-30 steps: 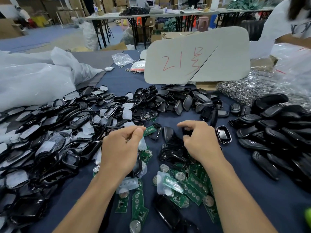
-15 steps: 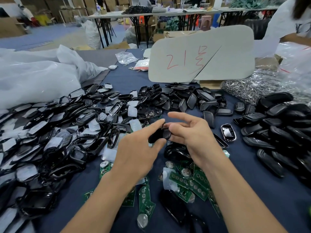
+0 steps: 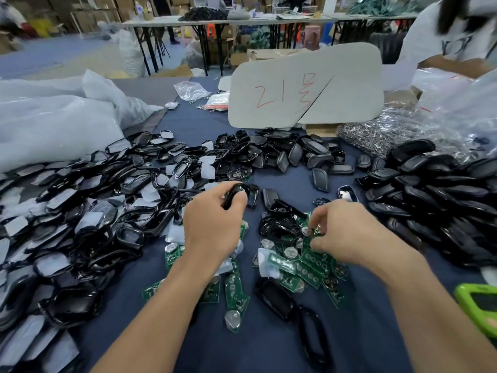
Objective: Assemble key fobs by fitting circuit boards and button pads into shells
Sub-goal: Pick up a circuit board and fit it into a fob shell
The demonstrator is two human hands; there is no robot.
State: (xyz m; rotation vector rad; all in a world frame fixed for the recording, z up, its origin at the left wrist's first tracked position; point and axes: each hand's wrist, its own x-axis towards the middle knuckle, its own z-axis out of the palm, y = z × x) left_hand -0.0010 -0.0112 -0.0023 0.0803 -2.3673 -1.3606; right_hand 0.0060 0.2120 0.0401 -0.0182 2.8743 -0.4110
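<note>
My left hand (image 3: 212,224) grips a black key fob shell (image 3: 236,192) above the blue cloth, thumb and fingers curled round it. My right hand (image 3: 341,232) reaches down into a pile of green circuit boards (image 3: 309,267) and pinches one green circuit board (image 3: 313,231) with a round coin cell on it. More green boards (image 3: 236,297) lie below my left wrist. Black frames with white film (image 3: 94,211) are heaped on the left, and finished black fobs (image 3: 435,200) are heaped on the right.
A grey card with red writing (image 3: 304,87) stands at the back. White plastic bags (image 3: 53,117) lie at the left. A bag of metal key rings (image 3: 382,135) sits back right. A green object (image 3: 481,305) is at the right edge. A person in white (image 3: 443,36) stands at the far right.
My hands have parted. The left hand kept the black shell and the right hand dropped to the circuit boards and pinched one.
</note>
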